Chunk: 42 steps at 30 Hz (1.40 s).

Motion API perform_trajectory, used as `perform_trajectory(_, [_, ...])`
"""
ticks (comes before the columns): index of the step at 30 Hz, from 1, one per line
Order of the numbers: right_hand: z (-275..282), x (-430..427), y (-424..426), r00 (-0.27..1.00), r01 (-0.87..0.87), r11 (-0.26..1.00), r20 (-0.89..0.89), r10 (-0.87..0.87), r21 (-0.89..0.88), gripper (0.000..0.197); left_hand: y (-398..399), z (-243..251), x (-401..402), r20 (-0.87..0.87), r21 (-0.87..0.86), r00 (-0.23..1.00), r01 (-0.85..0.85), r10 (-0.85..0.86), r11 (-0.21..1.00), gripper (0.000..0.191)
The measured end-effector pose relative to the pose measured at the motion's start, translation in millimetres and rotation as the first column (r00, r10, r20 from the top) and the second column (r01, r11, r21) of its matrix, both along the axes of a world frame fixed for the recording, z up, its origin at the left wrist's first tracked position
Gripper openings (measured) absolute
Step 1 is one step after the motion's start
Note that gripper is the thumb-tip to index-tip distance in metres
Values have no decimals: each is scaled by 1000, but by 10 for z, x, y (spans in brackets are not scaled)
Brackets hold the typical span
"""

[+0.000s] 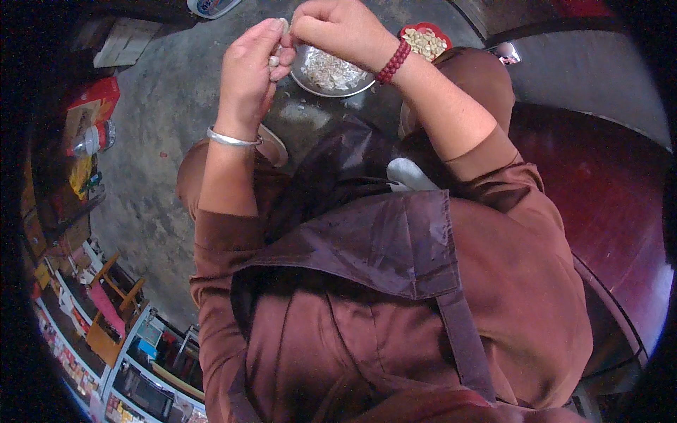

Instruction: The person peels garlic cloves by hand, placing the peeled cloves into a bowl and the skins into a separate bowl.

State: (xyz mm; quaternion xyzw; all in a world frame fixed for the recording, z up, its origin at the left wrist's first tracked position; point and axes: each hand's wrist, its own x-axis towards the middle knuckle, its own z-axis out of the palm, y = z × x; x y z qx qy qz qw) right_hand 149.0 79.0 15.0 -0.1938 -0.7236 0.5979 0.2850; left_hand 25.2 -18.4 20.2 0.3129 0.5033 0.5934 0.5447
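My left hand (246, 69) pinches a small pale piece (284, 25), bean or clove, between thumb and forefinger. Its curled fingers hold another pale piece (273, 61) lower down. Close beside the pinched piece is my right hand (338, 31), fingers folded; its fingertips are hidden, so I cannot tell whether it grips anything. Below both hands a round metal bowl (338, 95) stands on the floor with thin whitish peelings (330, 71) inside. To its right, a red dish (447, 38) holds many pale pieces (424, 43), partly behind my right knee.
A few peelings lie on the concrete floor (153, 174) around the bowl. A red box (95, 98) and a clear plastic container (87, 141) stand at the left. A wooden chair (106, 338) and stocked shelves (140, 388) are at lower left. Dark red furniture (597, 211) curves along my right.
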Motion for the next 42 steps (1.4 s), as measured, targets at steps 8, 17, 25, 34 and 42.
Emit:
perform_trajectory(8, [-118,111,220,835,-53,813,472,-283,580,23,-41,-117,-157,264,51,963,51,-63,997,16])
perform_trajectory(17, [96,100,61,961,173,923,146,-234,343,14,-58,-68,-125,370,70,925,69,-90,995,16])
perform_trajectory(25, [185,145,43,995,71,936,40,-91,346,14,-33,-46,-87,335,53,935,107,-119,993,17])
perform_trajectory(34, [175,176,49,997,29,894,50,-58,447,13,-49,-34,-82,241,30,960,142,-145,989,20])
perform_trajectory(42, [132,169,74,999,-23,877,44,1,480,10,-79,-52,-123,188,22,961,203,-203,979,19])
